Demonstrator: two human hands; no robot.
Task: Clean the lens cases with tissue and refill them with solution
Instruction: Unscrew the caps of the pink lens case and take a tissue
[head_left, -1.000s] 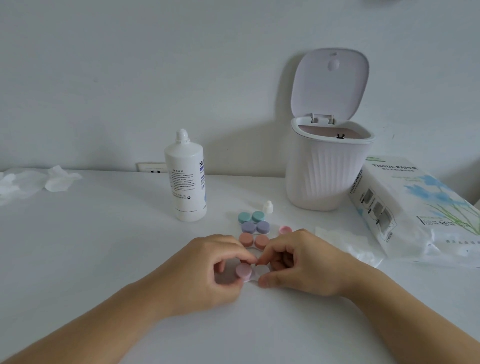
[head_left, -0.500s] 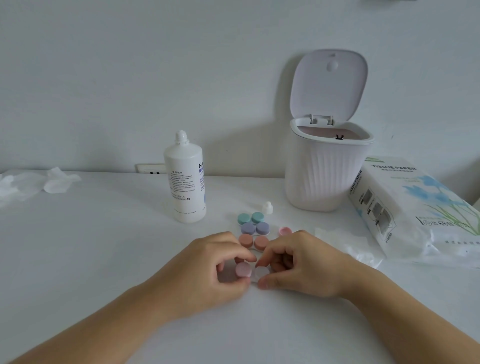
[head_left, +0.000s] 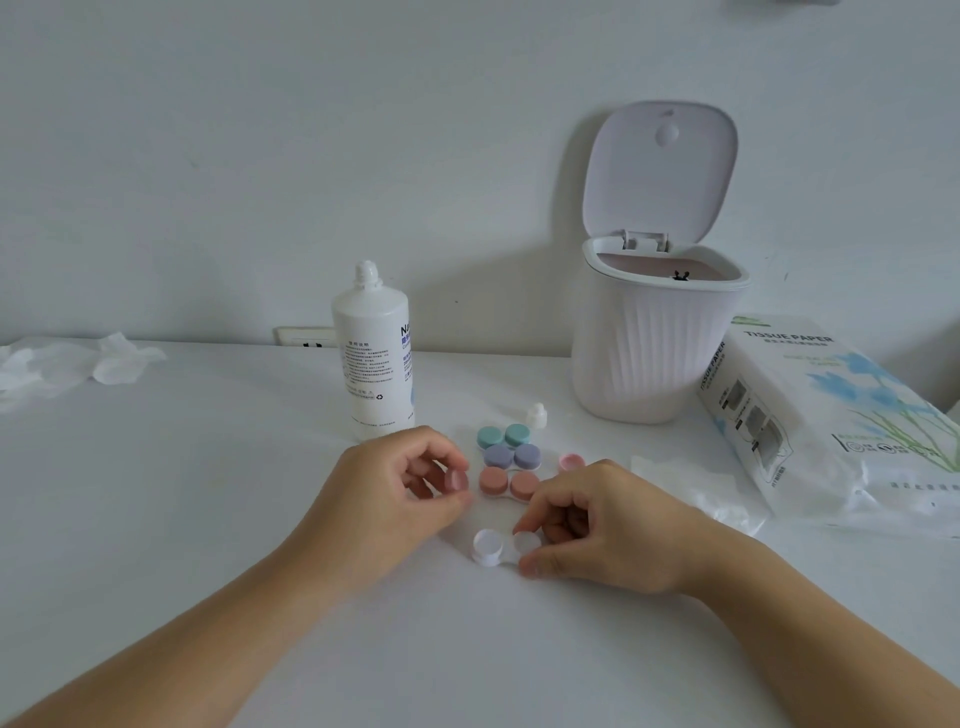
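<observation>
White lens case (head_left: 500, 550) flat between hands, long axis left-right, wells up, left well uncapped, right hand (head_left: 605, 527) pinching its right end, left hand (head_left: 400, 491) pinching pink cap (head_left: 457, 481), hands apart

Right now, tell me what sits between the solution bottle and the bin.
Head view: only the small white cap and the teal case, both slightly nearer the camera; otherwise bare table.

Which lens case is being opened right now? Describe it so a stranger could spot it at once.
Start at the tall white solution bottle and come forward past the row of three coloured cases. The white lens case lies nearest the person, pinched by the right hand. Unlike its capped neighbours, it shows bare white wells.
</observation>
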